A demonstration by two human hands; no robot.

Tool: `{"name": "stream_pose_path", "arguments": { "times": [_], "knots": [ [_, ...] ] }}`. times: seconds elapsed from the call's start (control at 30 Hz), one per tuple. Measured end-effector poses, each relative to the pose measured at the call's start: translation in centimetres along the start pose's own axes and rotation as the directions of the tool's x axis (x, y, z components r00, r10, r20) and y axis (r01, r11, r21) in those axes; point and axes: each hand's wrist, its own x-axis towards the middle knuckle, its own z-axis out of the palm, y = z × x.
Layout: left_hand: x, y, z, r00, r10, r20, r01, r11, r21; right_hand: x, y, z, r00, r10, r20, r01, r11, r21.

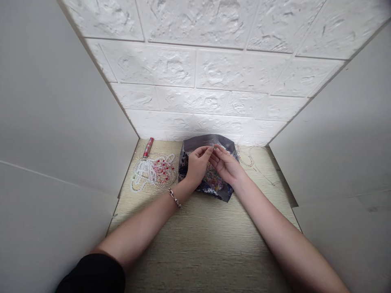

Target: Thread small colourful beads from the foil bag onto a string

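A shiny purple-grey foil bag [195,143] lies at the back of the light wooden table [201,244], with colourful beads showing through its clear front. Over the bag, my left hand [197,163] and my right hand [225,165] meet fingertip to fingertip. Both pinch something tiny that I cannot make out, perhaps a thin thread or a bead. A bead bracelet circles my left wrist.
A heap of white and red bead strings [152,170] lies left of the bag, with a small red tube [148,147] behind it. A thin clear string with beads [248,159] trails on the right. White panels wall in both sides and white brick foam the back.
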Motion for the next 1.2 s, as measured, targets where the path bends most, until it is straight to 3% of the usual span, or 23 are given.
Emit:
{"name": "stream_pose_path", "arguments": {
  "times": [0.57, 1.2],
  "knots": [
    [-0.03, -0.44, -0.21, 0.998, 0.065, 0.007, -0.065, 0.985, 0.162, 0.03, 0.17, -0.26, 0.998, -0.058, 0.005, 0.058, 0.996, -0.063],
    [-0.21, -0.3, -0.13, 0.999, 0.045, 0.001, -0.044, 0.991, 0.127, -0.11, 0.32, -0.02, 0.993, -0.111, -0.032, 0.105, 0.983, -0.15]
  ]
}}
